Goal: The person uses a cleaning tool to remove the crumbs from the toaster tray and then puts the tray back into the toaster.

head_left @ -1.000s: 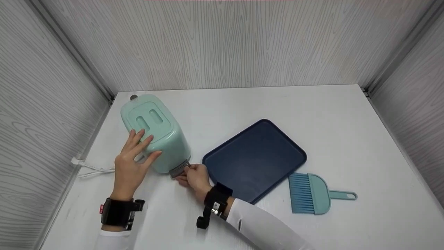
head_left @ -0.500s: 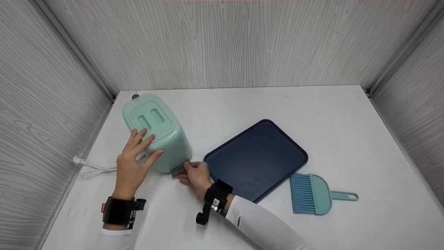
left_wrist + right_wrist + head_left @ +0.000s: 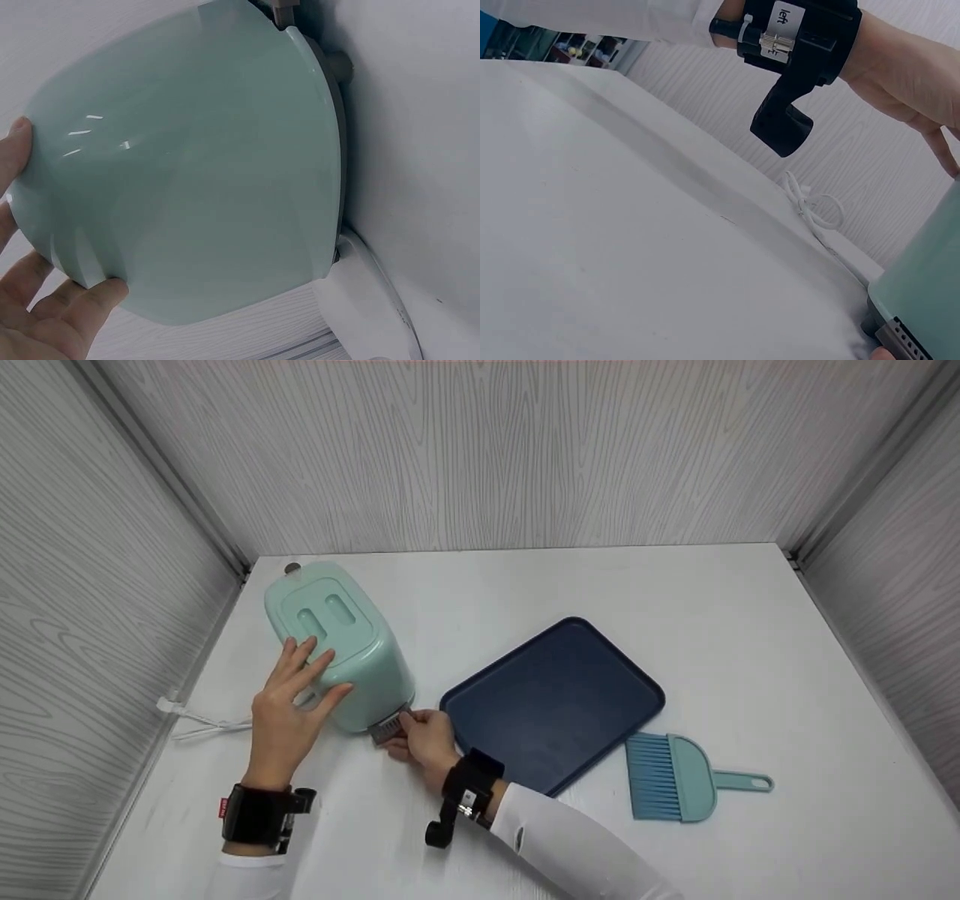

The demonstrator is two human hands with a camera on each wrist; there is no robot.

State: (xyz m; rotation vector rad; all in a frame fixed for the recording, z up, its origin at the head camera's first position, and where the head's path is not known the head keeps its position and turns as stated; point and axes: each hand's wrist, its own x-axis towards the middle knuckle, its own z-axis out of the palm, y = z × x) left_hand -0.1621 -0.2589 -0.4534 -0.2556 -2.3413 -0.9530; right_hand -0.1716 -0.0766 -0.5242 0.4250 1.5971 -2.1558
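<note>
A mint-green toaster [image 3: 371, 682] with a lid over its top stands at the left of the table. My left hand [image 3: 285, 716] holds its near upper end, fingertips on the lid's edge and thumb on the side. The left wrist view shows the toaster's smooth end wall [image 3: 195, 165] between that thumb and the fingers. Low on the near side, a grey slotted crumb tray [image 3: 385, 727] sticks out a little. My right hand [image 3: 429, 741] pinches its outer corner between thumb and fingers. In the right wrist view the tray [image 3: 904, 339] shows at the toaster's base, with most of that hand hidden.
A dark blue serving tray [image 3: 555, 697] lies just right of my right hand. Beyond it is a blue-green hand brush [image 3: 694, 780] with its handle to the right. A white power cord [image 3: 206, 726] lies left of the toaster. Wood-grain walls [image 3: 480, 457] enclose the table.
</note>
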